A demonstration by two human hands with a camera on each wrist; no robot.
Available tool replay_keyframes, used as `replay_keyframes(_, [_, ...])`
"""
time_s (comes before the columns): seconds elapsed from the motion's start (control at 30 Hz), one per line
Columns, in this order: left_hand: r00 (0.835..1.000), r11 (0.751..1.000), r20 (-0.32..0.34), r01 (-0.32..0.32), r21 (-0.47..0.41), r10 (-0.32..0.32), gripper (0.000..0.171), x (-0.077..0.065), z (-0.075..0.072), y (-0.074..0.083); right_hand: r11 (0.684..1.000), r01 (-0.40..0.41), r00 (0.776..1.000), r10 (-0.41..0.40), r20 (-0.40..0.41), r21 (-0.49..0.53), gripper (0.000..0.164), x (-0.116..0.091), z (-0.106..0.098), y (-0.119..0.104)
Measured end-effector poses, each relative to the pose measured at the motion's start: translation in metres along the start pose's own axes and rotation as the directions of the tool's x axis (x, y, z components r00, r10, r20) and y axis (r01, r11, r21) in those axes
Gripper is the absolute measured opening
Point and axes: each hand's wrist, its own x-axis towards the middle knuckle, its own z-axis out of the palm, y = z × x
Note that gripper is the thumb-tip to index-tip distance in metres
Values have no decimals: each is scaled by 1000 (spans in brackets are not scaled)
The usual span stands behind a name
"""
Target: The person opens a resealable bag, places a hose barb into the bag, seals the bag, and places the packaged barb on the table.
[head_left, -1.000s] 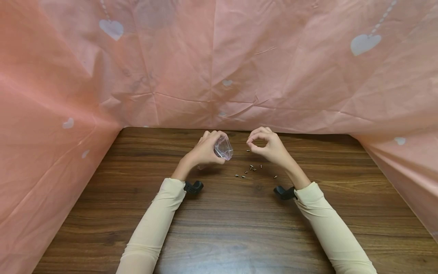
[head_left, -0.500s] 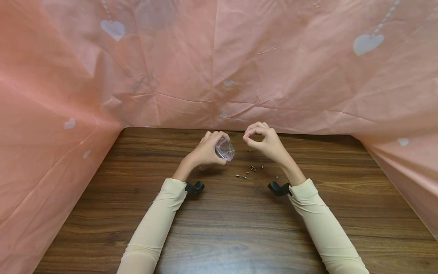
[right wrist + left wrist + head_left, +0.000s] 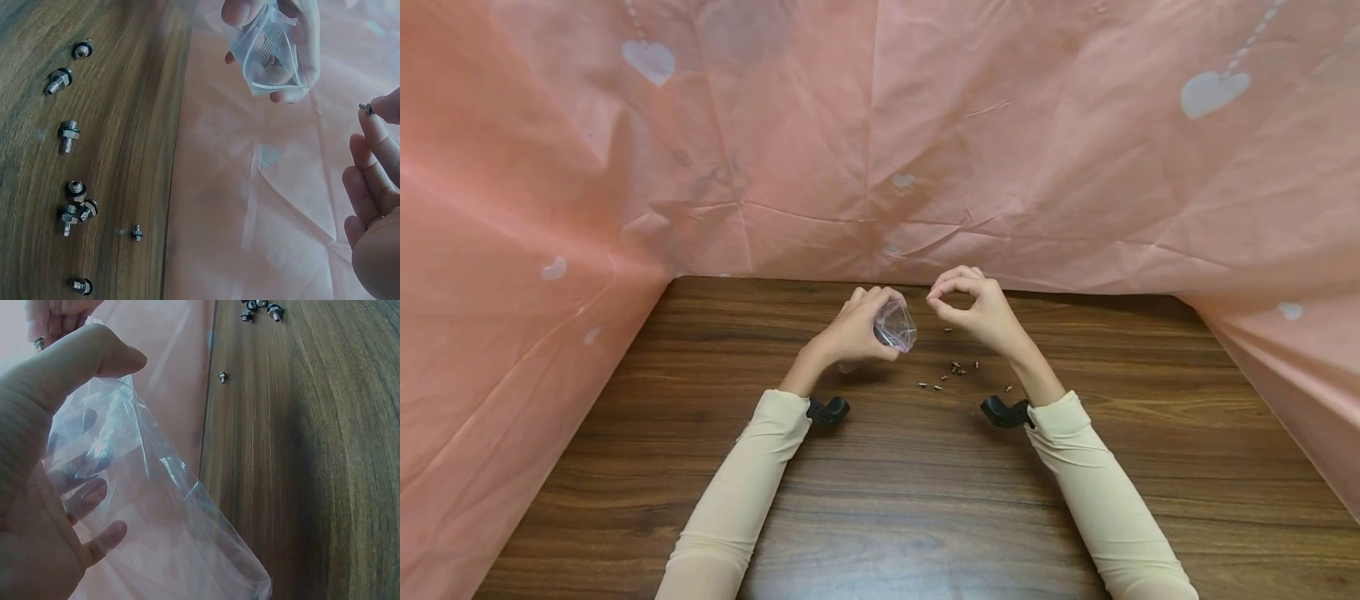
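Note:
My left hand [image 3: 852,331] holds a clear plastic zip bag [image 3: 897,327] with its mouth spread, facing the right hand. In the right wrist view the bag's zip rim [image 3: 253,78] shows as an open loop, with fingers behind it. My right hand [image 3: 987,315] pinches one small metal barb fitting [image 3: 367,110] between thumb and forefinger, just to the right of the bag's mouth. Several more such fittings [image 3: 69,134], with hex collars and dark rings, lie scattered on the table below the hands. In the left wrist view the bag's body [image 3: 162,512] hangs down below the thumb.
The dark wood table [image 3: 880,483] ends at the back against a pink cloth [image 3: 805,167] printed with white hearts. This cloth also rises at both sides. One lone fitting [image 3: 948,329] lies nearer the back edge than the others.
My right hand has moved left and slightly away from me, nearer the bag's mouth, still pinching the fitting. The left hand and bag have hardly moved.

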Motion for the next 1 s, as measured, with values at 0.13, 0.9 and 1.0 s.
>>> replay_keyframes(0.13, [1000, 1000, 8, 4, -2, -4, 75, 0, 1, 0, 1000, -16, 1000, 16, 6, 4, 7, -1, 2, 5])
replay_keyframes(0.9, [999, 1000, 28, -24, -16, 24, 71, 0, 3, 2, 994, 46, 997, -39, 68, -102, 11, -4, 25, 32])
replay_keyframes(1.0, [999, 1000, 30, -22, -16, 22, 72, 0, 4, 1, 992, 42, 997, -34, 73, -115, 10, -5, 27, 30])
